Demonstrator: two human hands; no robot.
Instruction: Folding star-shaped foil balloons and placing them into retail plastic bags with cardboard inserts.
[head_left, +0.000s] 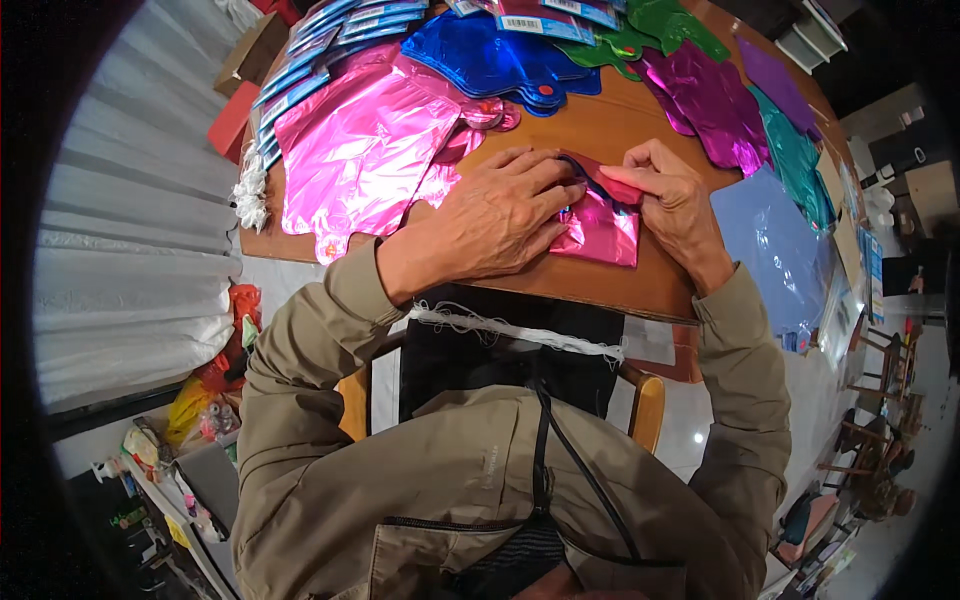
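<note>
At the front edge of the brown table, a folded pink foil balloon (608, 238) lies between my hands. My left hand (505, 215) bends over its left side, fingers curled against the foil, the thumb hidden. My right hand (672, 195) pinches a red flap at its upper right between thumb and fingers. A dark blue edge runs along the top of the piece; what it belongs to is not clear. Left of my hands, a pile of flat pink foil balloons (365, 140) catches the light.
Blue (490, 60), green (640, 35), magenta (705, 105) and teal foil balloons (795, 150) ring the table's far side. Flat packets (340, 30) are stacked at the far left. Clear plastic sheets (775, 250) lie right. White threads (515, 330) stretch across my lap.
</note>
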